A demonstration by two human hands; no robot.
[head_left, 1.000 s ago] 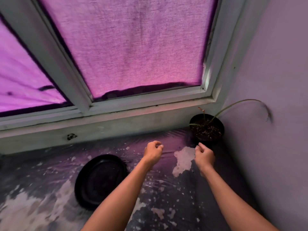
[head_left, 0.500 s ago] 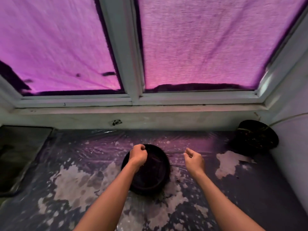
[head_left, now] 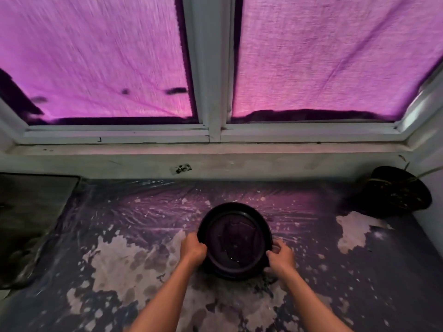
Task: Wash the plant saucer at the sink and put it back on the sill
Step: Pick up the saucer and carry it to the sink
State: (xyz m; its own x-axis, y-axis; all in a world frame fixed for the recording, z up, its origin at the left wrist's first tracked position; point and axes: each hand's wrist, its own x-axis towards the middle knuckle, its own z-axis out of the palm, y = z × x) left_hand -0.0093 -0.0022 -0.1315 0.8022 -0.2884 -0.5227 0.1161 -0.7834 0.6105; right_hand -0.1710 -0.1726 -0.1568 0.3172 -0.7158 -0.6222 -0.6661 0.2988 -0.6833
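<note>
Black and round, the plant saucer (head_left: 236,240) sits at the centre of the frame, slightly below the middle, on a sill (head_left: 143,236) covered in wrinkled clear plastic film with pale peeling patches beneath. I am looking down at it between my two bare forearms, which rise from the bottom edge. My left hand (head_left: 193,248) grips the saucer's left rim, fingers curled over the edge and knuckles toward me. My right hand (head_left: 279,256) grips the lower right rim, thumb on top and fingers tucked underneath. The saucer lies directly between my hands, and a little water glints on its inner floor near my right hand. Whether its base is resting on the film or raised off it, I cannot tell.

At the far right of the frame, well apart from my hands, a black plant pot (head_left: 399,189) filled with soil stands in the corner against the wall. Across the upper half, a white window frame (head_left: 211,68) holds two panes covered by glowing pink-purple cloth (head_left: 323,56).
</note>
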